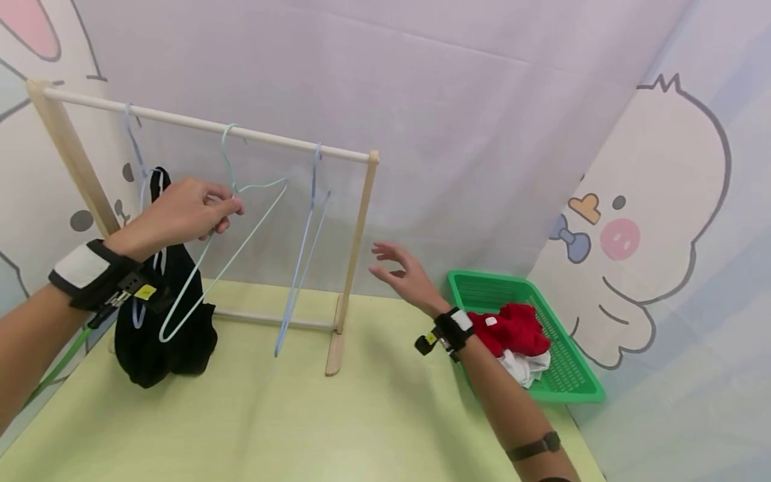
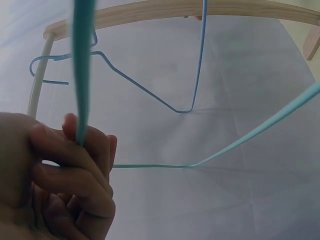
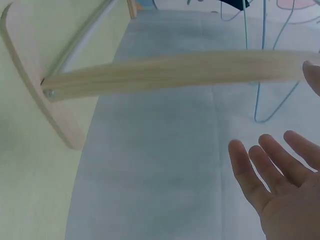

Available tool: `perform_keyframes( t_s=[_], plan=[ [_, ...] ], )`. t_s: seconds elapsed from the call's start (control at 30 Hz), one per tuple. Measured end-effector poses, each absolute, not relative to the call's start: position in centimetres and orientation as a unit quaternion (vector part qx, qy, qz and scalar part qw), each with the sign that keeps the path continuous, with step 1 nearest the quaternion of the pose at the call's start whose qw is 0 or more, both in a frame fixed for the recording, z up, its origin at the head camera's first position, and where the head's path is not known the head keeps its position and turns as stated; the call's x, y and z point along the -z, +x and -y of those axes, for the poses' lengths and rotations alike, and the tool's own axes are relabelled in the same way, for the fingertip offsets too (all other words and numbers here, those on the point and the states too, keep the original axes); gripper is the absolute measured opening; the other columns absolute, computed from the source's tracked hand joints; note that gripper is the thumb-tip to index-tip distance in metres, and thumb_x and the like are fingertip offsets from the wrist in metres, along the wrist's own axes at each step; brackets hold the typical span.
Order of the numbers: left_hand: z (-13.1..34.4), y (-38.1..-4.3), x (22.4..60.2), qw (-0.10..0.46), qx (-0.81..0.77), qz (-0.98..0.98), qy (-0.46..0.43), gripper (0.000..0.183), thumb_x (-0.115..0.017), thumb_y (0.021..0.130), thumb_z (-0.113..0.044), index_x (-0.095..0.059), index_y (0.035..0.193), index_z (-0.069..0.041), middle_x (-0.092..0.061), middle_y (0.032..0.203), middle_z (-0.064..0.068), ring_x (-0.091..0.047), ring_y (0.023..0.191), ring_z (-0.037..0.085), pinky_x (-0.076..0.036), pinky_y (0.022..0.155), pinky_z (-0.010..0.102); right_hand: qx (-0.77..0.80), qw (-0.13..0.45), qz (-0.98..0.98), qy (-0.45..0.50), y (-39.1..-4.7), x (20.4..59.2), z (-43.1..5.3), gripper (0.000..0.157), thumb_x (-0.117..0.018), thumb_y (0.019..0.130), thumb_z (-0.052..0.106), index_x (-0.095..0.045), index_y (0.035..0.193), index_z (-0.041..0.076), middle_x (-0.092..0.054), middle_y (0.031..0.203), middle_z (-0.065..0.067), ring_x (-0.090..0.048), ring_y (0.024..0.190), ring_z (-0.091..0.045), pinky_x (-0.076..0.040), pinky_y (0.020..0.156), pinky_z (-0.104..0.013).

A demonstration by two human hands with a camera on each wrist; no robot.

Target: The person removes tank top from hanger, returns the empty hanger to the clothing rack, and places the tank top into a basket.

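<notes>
A mint-green hanger (image 1: 224, 266) hangs by its hook from the rack's rail (image 1: 181, 120). My left hand (image 1: 191, 207) pinches it just below the hook; in the left wrist view the fingers (image 2: 75, 175) curl round the green wire. To its right hangs a blue hanger (image 1: 295, 288) with nothing on it. Behind my left wrist, a black garment (image 1: 165, 341) hangs on another blue hanger (image 1: 135, 144). My right hand (image 1: 409, 274) is in the air right of the rack's wooden post (image 1: 358, 241), its fingers apart and holding nothing.
A green basket (image 1: 572, 361) at the right holds a red garment (image 1: 518, 328) and a white one (image 1: 524, 367). The rack's wooden foot (image 1: 334, 351) stands on the yellow-green table (image 1: 289, 415). A pale curtain (image 1: 409, 134) and cartoon-printed side walls surround it.
</notes>
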State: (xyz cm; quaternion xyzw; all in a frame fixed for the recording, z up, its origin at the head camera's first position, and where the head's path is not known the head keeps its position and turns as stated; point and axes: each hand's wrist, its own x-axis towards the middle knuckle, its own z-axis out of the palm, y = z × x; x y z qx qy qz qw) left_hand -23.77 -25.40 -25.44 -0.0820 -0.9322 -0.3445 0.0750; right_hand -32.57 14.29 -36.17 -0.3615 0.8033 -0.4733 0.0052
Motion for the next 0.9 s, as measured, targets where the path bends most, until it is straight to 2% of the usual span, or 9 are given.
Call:
perform_keyframes(
  t_s=[0.13, 0.23, 0.37, 0.5, 0.7, 0.9],
  plan=[
    [25.1, -23.9, 25.1, 0.077, 0.341, 0.933, -0.09, 0.038, -0.053, 0.114, -0.034, -0.072, 0.119, -0.001, -0.065, 0.072, 0.005, -0.056, 0.061, 0.024, -0.032, 0.054, 0.032, 0.511, -0.005, -0.772, -0.378, -33.2, 37.1, -11.7, 0.058, -0.062, 0.108, 0.003, -0.037, 0.161, -0.005, -0.048, 0.156, -0.032, -0.044, 0.147, -0.047, -0.038, 0.121, -0.057],
    [25.0, -24.0, 25.1, 0.075, 0.34, 0.933, -0.092, 0.038, -0.053, 0.114, -0.034, -0.072, 0.119, -0.001, -0.064, 0.072, 0.005, -0.055, 0.062, 0.024, -0.033, 0.055, 0.032, 0.531, -0.014, -0.754, -0.387, -34.5, 38.4, -10.3, 0.058, -0.062, 0.107, 0.001, -0.039, 0.161, -0.002, -0.052, 0.153, -0.03, -0.048, 0.146, -0.044, -0.036, 0.122, -0.053],
    [25.0, -24.0, 25.1, 0.074, 0.348, 0.93, -0.088, 0.037, -0.054, 0.113, -0.032, -0.073, 0.119, -0.001, -0.064, 0.071, 0.005, -0.056, 0.062, 0.025, -0.033, 0.054, 0.032, 0.559, -0.011, -0.727, -0.397, -35.7, 39.5, -9.2, 0.051, -0.061, 0.108, 0.001, -0.047, 0.157, 0.001, -0.06, 0.145, -0.027, -0.058, 0.137, -0.043, -0.046, 0.116, -0.047],
    [25.1, -24.0, 25.2, 0.075, 0.353, 0.929, -0.086, 0.037, -0.054, 0.113, -0.032, -0.073, 0.121, -0.001, -0.065, 0.071, 0.005, -0.056, 0.061, 0.025, -0.033, 0.055, 0.032, 0.578, -0.012, -0.709, -0.405, -35.9, 39.9, -8.7, 0.036, -0.059, 0.11, 0.002, -0.056, 0.146, -0.002, -0.067, 0.135, -0.026, -0.067, 0.124, -0.042, -0.055, 0.105, -0.048],
    [25.3, -23.9, 25.2, 0.076, 0.354, 0.929, -0.075, 0.042, -0.055, 0.113, -0.036, -0.071, 0.126, 0.0, -0.068, 0.072, 0.004, -0.057, 0.061, 0.025, -0.034, 0.056, 0.033, 0.582, -0.023, -0.699, -0.416, -36.0, 40.2, -8.4, 0.021, -0.059, 0.11, 0.003, -0.064, 0.127, -0.008, -0.072, 0.12, -0.028, -0.072, 0.111, -0.042, -0.057, 0.102, -0.049],
    [25.7, -23.6, 25.3, 0.08, 0.35, 0.93, -0.075, 0.045, -0.054, 0.113, -0.04, -0.072, 0.125, -0.001, -0.069, 0.073, 0.003, -0.056, 0.059, 0.027, -0.033, 0.054, 0.032, 0.572, -0.04, -0.701, -0.423, -36.2, 40.6, -8.1, 0.011, -0.061, 0.109, 0.004, -0.066, 0.117, -0.003, -0.074, 0.109, -0.024, -0.074, 0.103, -0.032, -0.059, 0.099, -0.042]
  ],
)
